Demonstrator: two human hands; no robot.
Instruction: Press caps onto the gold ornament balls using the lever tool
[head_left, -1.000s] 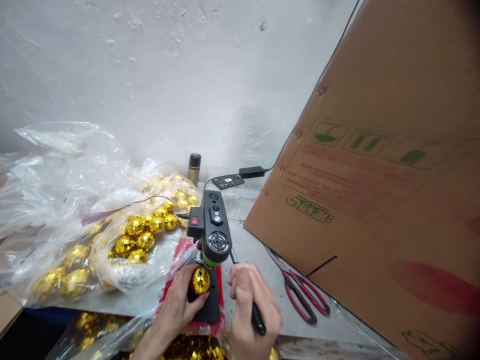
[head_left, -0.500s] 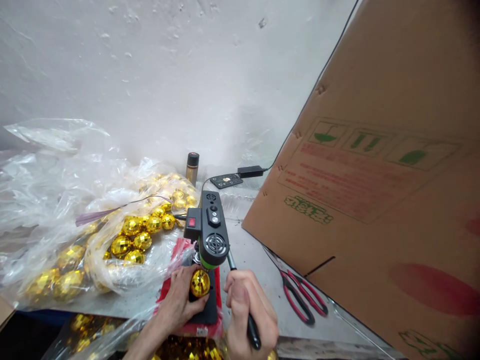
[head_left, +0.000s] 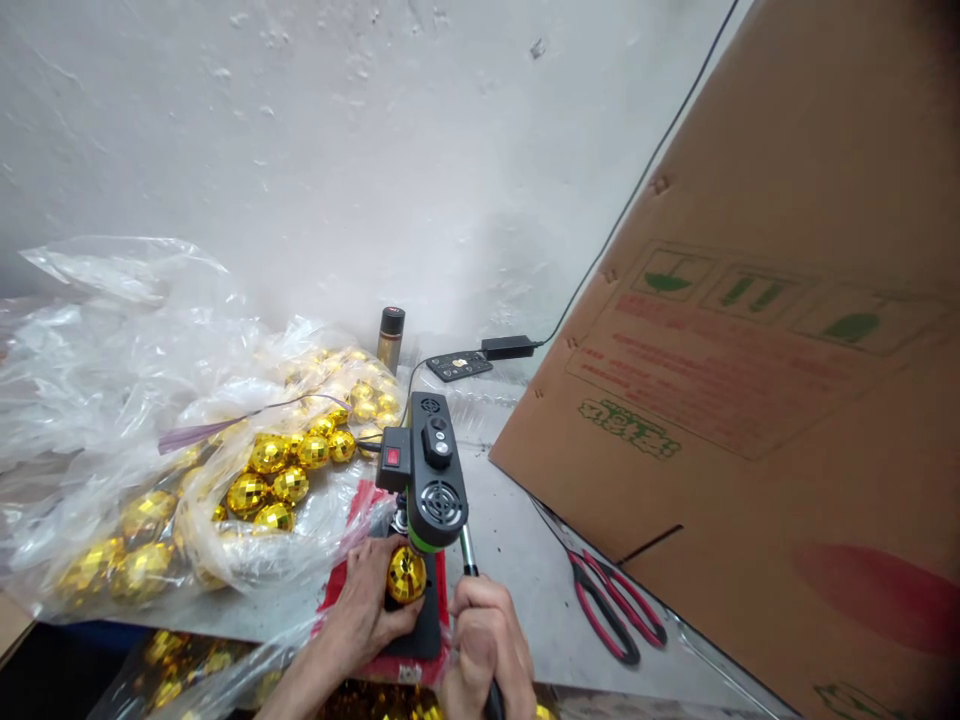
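Grey table (head_left: 525,600), left hand (head_left: 366,597) pinching a gold ball (head_left: 406,577) partly under the machine (head_left: 436,470), right hand (head_left: 487,638) wrapped around the lever (head_left: 469,552): too loose a pinch and that ball could slip!

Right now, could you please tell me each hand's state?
Left hand: holding a gold mirrored ball.
Right hand: closed around the black lever handle.
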